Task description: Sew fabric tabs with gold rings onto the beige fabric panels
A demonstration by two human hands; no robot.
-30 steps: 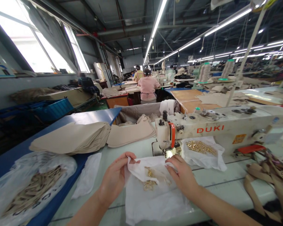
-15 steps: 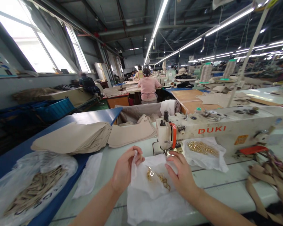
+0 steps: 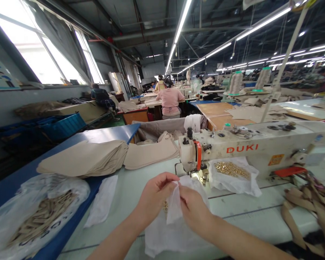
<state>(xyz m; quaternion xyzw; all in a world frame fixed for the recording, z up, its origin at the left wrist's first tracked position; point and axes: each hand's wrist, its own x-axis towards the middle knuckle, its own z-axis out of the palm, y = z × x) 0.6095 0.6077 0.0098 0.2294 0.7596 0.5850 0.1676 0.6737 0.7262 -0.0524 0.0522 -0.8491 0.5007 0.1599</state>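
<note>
- Grip of the left hand is pinched on the top edge of a thin white wrap, and the right hand pinches it too, close beside.
- The wrap is on the bench, in front of the sewing machine, with little gold bits showing by the left hand.
- It looks thin, so tugging hard two ways could rip it.
- If one hand lets go, the edge could flop and the gold bits could slide out.
- The machine's needle end is near, so a push forward could snag the wrap.
- A second gold pile sits under the machine's arm; a bump could spill it.
</note>
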